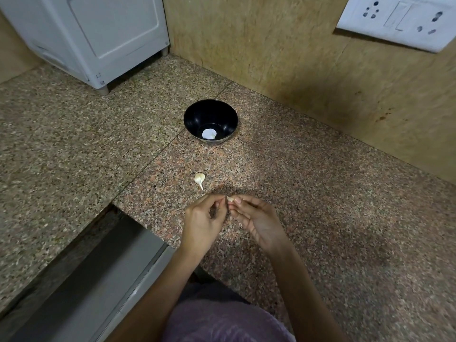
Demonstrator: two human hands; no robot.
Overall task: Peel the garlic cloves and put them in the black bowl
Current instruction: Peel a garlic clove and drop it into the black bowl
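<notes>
Garlic clove [230, 199] pinched between the fingertips of both hands, low over the surface [320, 193].
Left hand [202, 225] and right hand [256, 223] curled, gripping it from either side. Second clove [199, 179] with a thin tail lying just beyond them; farther back, black bowl [211, 114] holding one pale piece [209, 134]. White appliance [98, 38] at far left, switch plate [399, 21] on the wall.

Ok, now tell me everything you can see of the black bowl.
The black bowl is round, glossy and smooth, plastic-looking, with a wide rim narrowing to a small base. It stands upright on the speckled granite counter, close to the tan wall, beyond a loose garlic clove. In its bottom lies one white piece, probably a peeled clove. Nothing else touches it.
</notes>
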